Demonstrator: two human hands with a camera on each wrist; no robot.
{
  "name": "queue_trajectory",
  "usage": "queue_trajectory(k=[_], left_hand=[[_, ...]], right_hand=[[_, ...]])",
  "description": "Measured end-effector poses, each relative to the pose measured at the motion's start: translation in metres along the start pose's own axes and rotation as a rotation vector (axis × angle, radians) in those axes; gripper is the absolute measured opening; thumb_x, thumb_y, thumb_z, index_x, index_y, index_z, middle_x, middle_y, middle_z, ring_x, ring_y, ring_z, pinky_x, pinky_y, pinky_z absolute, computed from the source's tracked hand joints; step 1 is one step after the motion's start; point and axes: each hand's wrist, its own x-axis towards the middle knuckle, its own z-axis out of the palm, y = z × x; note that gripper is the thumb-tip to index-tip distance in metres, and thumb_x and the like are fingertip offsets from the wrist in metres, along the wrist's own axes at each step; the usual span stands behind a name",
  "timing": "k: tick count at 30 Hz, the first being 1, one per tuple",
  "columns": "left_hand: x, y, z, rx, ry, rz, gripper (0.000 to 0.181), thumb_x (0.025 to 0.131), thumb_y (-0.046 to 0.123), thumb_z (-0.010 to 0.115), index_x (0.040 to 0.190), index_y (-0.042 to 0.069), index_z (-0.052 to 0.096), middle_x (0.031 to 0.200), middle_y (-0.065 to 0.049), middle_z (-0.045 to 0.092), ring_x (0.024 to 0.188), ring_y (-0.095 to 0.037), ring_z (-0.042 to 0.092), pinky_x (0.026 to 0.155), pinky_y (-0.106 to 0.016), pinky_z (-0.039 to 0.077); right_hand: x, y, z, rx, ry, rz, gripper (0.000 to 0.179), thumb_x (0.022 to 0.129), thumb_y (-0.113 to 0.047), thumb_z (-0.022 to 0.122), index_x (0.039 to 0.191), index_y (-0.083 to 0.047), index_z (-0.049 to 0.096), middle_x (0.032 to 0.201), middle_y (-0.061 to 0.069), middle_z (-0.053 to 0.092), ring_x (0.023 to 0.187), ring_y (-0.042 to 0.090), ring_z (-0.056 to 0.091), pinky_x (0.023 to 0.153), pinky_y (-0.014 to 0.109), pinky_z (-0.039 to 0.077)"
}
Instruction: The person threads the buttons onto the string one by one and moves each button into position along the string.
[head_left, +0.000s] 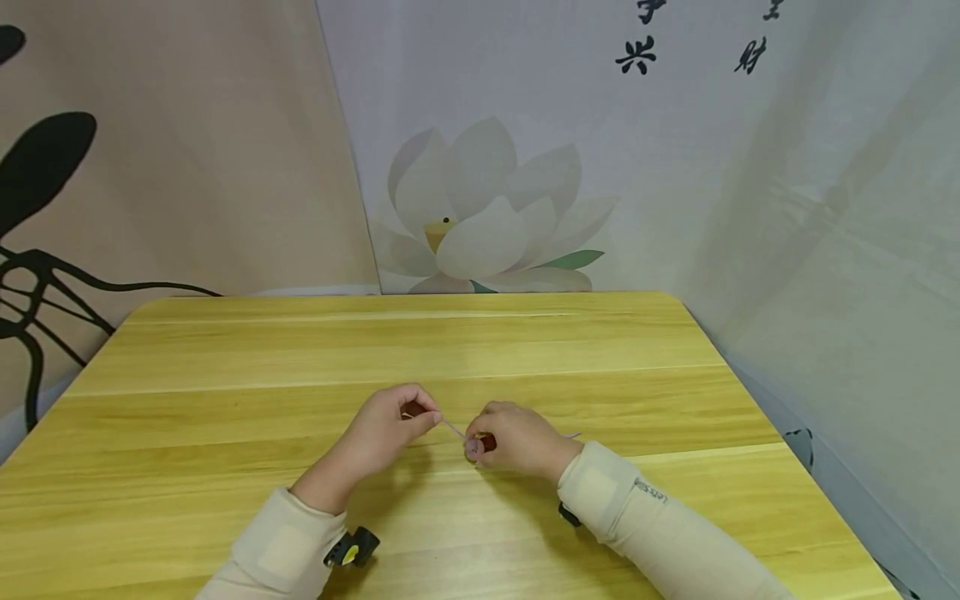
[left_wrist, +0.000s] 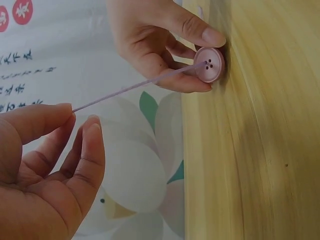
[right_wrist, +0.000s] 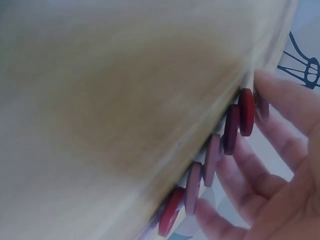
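My left hand [head_left: 386,425] pinches the end of a thin lilac string [left_wrist: 135,89] between thumb and forefinger. The string runs taut to a round pink button [left_wrist: 212,74] and goes into one of its several small holes. My right hand [head_left: 521,437] holds this button upright by its rim, close over the tabletop. Under the right palm, the right wrist view shows more buttons standing on edge in a row: a bright red button [right_wrist: 246,112], a dark red button [right_wrist: 231,129], two pinkish ones and another red button [right_wrist: 171,212].
Both hands work over the middle of a yellow wood-grain table [head_left: 247,350]. A short tail of string [head_left: 573,435] shows beyond the right wrist. Behind the table hangs a pale cloth backdrop [head_left: 675,167] with a lotus print.
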Motion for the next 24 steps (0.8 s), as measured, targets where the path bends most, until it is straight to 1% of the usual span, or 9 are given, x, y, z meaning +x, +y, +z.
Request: queue_trajectory(k=[7, 12, 16, 19, 24], left_hand=[[0.001, -0.001, -0.001, 0.005, -0.008, 0.006, 0.004, 0.092, 0.007, 0.064, 0.088, 0.006, 0.064, 0.085, -0.003, 0.062, 0.079, -0.016, 0.056, 0.067, -0.031, 0.047], [0.002, -0.005, -0.003, 0.023, -0.016, 0.012, 0.004, 0.092, 0.007, 0.063, 0.088, 0.007, 0.064, 0.085, -0.002, 0.062, 0.080, -0.016, 0.056, 0.068, -0.031, 0.047], [0.002, -0.007, -0.005, 0.048, -0.019, 0.015, 0.005, 0.093, 0.008, 0.063, 0.088, 0.007, 0.065, 0.084, -0.002, 0.062, 0.079, -0.016, 0.055, 0.069, -0.031, 0.046], [0.002, -0.009, -0.007, 0.060, -0.021, 0.021, 0.005, 0.092, 0.007, 0.063, 0.088, 0.006, 0.066, 0.083, -0.002, 0.062, 0.078, -0.016, 0.054, 0.069, -0.032, 0.046], [0.003, -0.015, -0.010, 0.095, -0.021, 0.031, 0.006, 0.093, 0.007, 0.063, 0.089, 0.004, 0.066, 0.082, -0.001, 0.062, 0.076, -0.016, 0.053, 0.068, -0.031, 0.045]], right_hand=[[0.001, 0.000, 0.002, -0.015, -0.010, 0.013, 0.010, 0.089, -0.024, 0.072, 0.097, -0.019, 0.073, 0.099, -0.006, 0.062, 0.086, 0.008, 0.053, 0.076, 0.026, 0.048], [0.002, 0.001, 0.002, -0.019, -0.017, 0.016, 0.014, 0.087, -0.023, 0.073, 0.100, -0.018, 0.073, 0.097, -0.007, 0.061, 0.084, 0.007, 0.051, 0.076, 0.025, 0.047], [0.002, 0.002, 0.002, -0.019, -0.025, 0.019, 0.022, 0.082, -0.019, 0.077, 0.103, -0.017, 0.072, 0.099, -0.005, 0.062, 0.088, 0.009, 0.053, 0.079, 0.029, 0.047], [0.001, 0.002, 0.000, -0.005, -0.034, 0.037, 0.030, 0.081, -0.019, 0.078, 0.109, -0.015, 0.070, 0.104, -0.002, 0.062, 0.092, 0.012, 0.055, 0.082, 0.032, 0.048], [-0.002, 0.004, -0.002, 0.034, -0.030, 0.067, 0.041, 0.083, -0.023, 0.077, 0.121, -0.012, 0.065, 0.112, 0.002, 0.062, 0.097, 0.017, 0.058, 0.085, 0.036, 0.049]])
